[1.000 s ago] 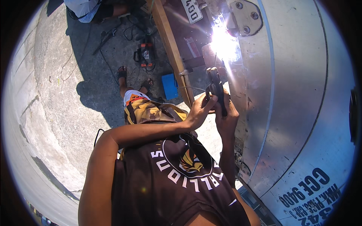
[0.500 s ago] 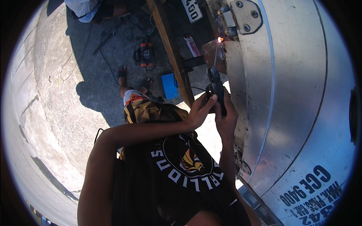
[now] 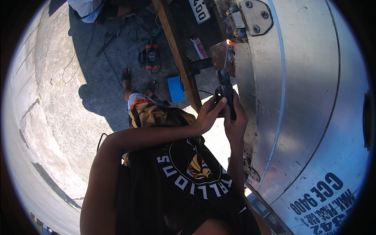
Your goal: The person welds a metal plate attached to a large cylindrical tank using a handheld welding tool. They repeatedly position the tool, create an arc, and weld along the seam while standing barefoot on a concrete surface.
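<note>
Both my hands are wrapped round a black welding electrode holder (image 3: 225, 84). My left hand (image 3: 207, 116) closes on its left side, thumb on top, and my right hand (image 3: 237, 117) grips its right side and lower end. From the holder's jaws a thin welding rod (image 3: 226, 58) points away from me. A bright orange glow (image 3: 229, 41) burns at its far tip, against the edge of a rusty metal plate (image 3: 220, 55) beside the silver vehicle body. A thin dark cable runs leftward from the holder.
A silver vehicle panel (image 3: 309, 78) fills the right, with a bolted hinge plate (image 3: 255, 17). Left of my hands run a brown beam (image 3: 178, 51), a blue box (image 3: 176, 89) and an orange-black welding machine (image 3: 152, 56). Another person (image 3: 88, 9) is at the upper left, near cables.
The holder and rod have shifted very slightly to the right. The glow at the rod's tip has changed shape, spreading rightward. Both hands keep their grip.
</note>
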Available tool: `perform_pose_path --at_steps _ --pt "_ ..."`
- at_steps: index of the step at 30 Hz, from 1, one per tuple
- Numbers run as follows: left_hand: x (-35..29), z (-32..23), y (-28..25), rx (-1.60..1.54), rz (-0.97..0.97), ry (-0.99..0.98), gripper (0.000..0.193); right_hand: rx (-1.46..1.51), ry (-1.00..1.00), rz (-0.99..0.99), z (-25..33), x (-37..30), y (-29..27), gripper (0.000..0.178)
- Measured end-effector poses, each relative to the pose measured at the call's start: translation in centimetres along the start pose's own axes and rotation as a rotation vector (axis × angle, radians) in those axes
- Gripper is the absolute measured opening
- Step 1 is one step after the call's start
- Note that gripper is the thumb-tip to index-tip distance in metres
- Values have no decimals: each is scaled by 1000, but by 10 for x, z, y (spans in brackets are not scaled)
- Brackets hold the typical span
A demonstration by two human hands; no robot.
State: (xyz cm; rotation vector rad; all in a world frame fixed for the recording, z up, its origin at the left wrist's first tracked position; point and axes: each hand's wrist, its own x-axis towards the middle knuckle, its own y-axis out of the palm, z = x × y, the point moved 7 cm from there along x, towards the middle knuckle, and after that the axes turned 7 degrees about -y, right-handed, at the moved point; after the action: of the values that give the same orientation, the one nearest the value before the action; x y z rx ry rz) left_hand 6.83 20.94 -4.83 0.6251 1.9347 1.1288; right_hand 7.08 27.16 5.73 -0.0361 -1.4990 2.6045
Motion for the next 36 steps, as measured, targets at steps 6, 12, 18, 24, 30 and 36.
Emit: perform_pose_path --at_steps 6,12,18,24,30,36 --pt "2 3 -1 8 0 -2 45 4 -4 -10 -2 -1 0 49" --pt "2 3 -2 63 -11 -3 46 -21 11 14 -4 -1 1 50" --pt "2 2 0 55 -8 -4 48 -23 2 -5 -3 -1 0 49" --pt "1 2 -1 57 -42 -25 46 -31 6 0 -5 -2 1 48" --pt "3 1 0 31 8 -23 44 -20 -21 -16 -4 -1 0 47" --pt "3 1 1 5 -4 -14 44 -20 -31 -21 -4 0 0 48"
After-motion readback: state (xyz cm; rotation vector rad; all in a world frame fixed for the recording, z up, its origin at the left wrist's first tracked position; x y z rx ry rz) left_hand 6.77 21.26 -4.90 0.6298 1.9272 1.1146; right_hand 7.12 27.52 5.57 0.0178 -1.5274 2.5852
